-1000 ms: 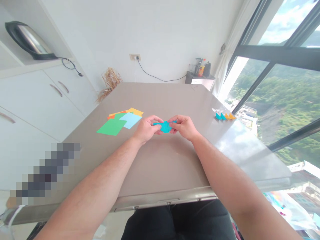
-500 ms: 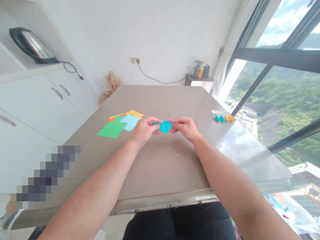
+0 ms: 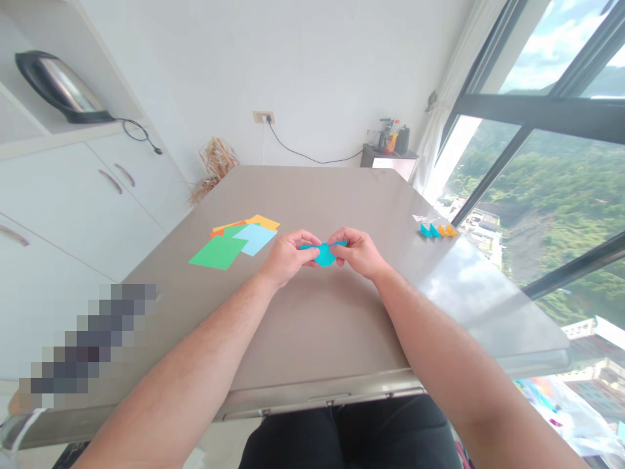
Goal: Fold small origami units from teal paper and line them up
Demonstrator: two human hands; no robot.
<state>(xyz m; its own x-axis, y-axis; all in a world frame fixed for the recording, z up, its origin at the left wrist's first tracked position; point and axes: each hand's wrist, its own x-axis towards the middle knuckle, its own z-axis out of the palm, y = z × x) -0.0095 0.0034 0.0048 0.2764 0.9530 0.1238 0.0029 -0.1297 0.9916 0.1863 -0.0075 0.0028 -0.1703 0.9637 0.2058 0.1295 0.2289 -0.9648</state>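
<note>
A small piece of folded blue paper (image 3: 325, 256) is held up between my two hands over the middle of the table. My left hand (image 3: 290, 253) pinches its left side, thumb in front and fingers behind. On the other side my right hand (image 3: 357, 252) grips it in the same way, and a bit of blue shows above the right thumb. The fingertips of both hands are close together and cover part of the folds. Left of my hands lie loose paper sheets: green (image 3: 219, 251), light blue (image 3: 254, 239) and orange-yellow (image 3: 263, 222).
Small folded paper boats, blue (image 3: 430, 230) and orange (image 3: 448, 230), stand in a row near the right edge of the brown-grey table (image 3: 312, 326). A kettle (image 3: 63, 88) sits on the left shelf. Windows (image 3: 532, 169) line the right side.
Both hands have shifted their hold inward on the blue paper, thumbs now nearer its centre. The paper sits slightly lower, its outline changed. The sheets and boats have stayed put.
</note>
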